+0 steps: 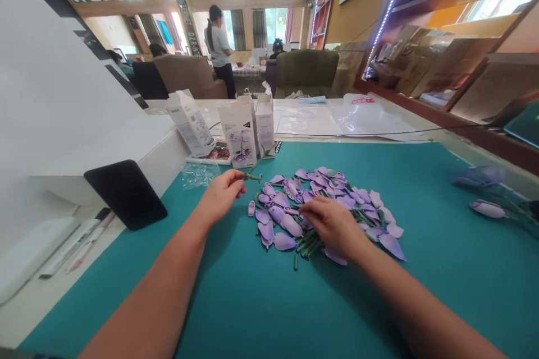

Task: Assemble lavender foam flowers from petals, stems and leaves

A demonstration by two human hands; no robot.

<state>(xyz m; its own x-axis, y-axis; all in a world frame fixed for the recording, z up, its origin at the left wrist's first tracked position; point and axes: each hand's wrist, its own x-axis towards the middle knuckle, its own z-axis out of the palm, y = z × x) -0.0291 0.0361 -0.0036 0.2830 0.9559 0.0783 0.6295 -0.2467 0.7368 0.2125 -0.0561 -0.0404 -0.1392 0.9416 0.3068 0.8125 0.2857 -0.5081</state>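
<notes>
A heap of purple plastic flower petals [284, 242] and short green stem pieces [309, 243] lies on the teal mat. Left of the heap, my left hand [223, 195] is closed in a pinch on a green flower stem [254, 178], which tilts up toward the boxes with a small leaf near its top. My right hand [330, 221] reaches into the middle of the heap, fingers bent and pressed together. Whatever its fingertips hold, if anything, is too small to make out. One loose green piece [295, 262] rests in front of the heap.
White cartons [239, 133] stand behind the heap, near crumpled clear plastic [199, 174]. A black tablet [126, 194] leans at the left, beside pens [76, 244]. Purple flowers [487, 208] lie at the right of the teal mat [236, 303]. A person [219, 47] stands in the background.
</notes>
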